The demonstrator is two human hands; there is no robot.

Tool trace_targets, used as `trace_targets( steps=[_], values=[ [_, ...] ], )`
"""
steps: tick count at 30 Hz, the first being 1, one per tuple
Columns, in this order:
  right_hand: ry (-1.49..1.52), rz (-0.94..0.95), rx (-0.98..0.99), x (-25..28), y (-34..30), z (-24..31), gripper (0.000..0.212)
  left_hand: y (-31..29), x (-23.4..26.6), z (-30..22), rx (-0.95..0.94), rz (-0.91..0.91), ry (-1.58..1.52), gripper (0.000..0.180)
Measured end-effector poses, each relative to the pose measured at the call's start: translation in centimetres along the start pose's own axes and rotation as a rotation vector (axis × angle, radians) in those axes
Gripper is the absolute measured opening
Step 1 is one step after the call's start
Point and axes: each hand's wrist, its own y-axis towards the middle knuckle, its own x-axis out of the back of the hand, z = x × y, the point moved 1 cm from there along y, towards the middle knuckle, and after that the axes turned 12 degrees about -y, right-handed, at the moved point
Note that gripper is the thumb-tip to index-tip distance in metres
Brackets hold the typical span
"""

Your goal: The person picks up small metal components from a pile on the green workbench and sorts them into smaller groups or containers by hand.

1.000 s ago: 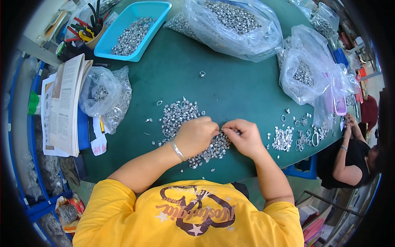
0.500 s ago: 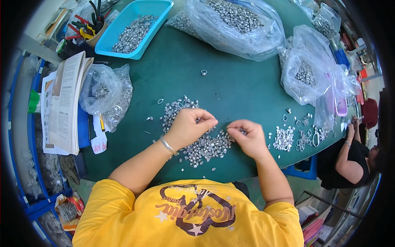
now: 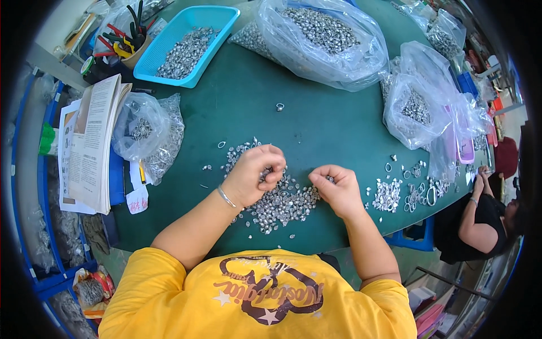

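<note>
A loose pile of small silver-grey metal jewellery pieces (image 3: 285, 206) lies on the green tabletop close to my body. Over its upper left part is my left hand (image 3: 254, 176), a bracelet on its wrist, fingers curled in; grey shows in the gap of the fist, but what it holds I cannot make out. My right hand (image 3: 340, 192) stays at the pile's right edge, thumb and fingers closed, with a few small metal pieces showing between them. Beyond the hands, one ring (image 3: 280, 107) with a rounded top sits by itself.
A blue basket (image 3: 195, 79) of metal pieces stands far left, large plastic bags (image 3: 361, 73) of them at the back and right. Sorted heaps (image 3: 387, 195) and rings (image 3: 416, 191) lie right. Papers (image 3: 93, 147) and a tool pot (image 3: 135, 53) are left; a person (image 3: 474, 220) sits far right.
My left hand has drawn back left and its fingers have curled in, widening the distance between my hands. The right hand has hardly moved. The whole view has shifted slightly.
</note>
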Motion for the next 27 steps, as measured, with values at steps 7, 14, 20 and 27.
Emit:
trace_targets(
  steps=[7,14,20,27],
  values=[
    [1.092,0.332,-0.468,-5.3,0.7,1.3,0.023,-0.8,-3.8,1.7,-0.546,0.057,0.562,0.030],
    [1.257,0.038,-0.600,-7.7,0.9,3.9,0.025,-1.0,-5.0,3.4,-1.098,0.260,1.594,0.019],
    [1.326,0.230,-0.354,-3.8,1.5,0.4,0.030,-2.3,-5.3,2.9,-1.204,0.319,1.359,0.026],
    [1.180,-0.169,0.449,13.8,4.1,7.3,0.040,-4.4,-1.9,0.7,-1.086,0.007,1.052,0.014]
  ],
)
